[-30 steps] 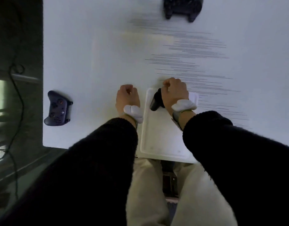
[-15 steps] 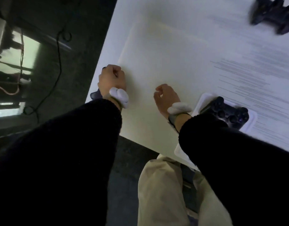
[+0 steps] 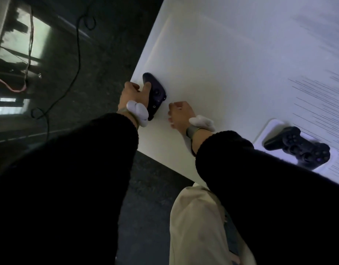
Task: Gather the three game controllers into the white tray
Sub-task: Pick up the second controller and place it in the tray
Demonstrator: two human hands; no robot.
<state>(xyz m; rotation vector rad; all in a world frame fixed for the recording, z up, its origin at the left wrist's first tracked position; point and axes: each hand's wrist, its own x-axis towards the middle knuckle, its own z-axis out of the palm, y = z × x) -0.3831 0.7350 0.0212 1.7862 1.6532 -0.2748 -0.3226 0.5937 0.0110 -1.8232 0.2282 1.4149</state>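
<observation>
A dark blue controller (image 3: 156, 94) lies at the left edge of the white table (image 3: 231, 64). My left hand (image 3: 133, 95) is wrapped around its left grip, thumb over the top. Just to the right of it, my right hand (image 3: 181, 114) rests on the table with fingers loosely curled and nothing in it. A black controller (image 3: 298, 147) lies in the white tray (image 3: 270, 125) at the right, near the table's front edge. The third controller is out of view.
The table's left and front edges run diagonally; beyond them is a dark floor with a black cable (image 3: 77, 39). My light trousers (image 3: 197, 226) are below the table edge. Both sleeves are black.
My head has turned further left. My left hand has closed around the blue controller. My right hand has moved left away from the tray. The far black controller has left the view.
</observation>
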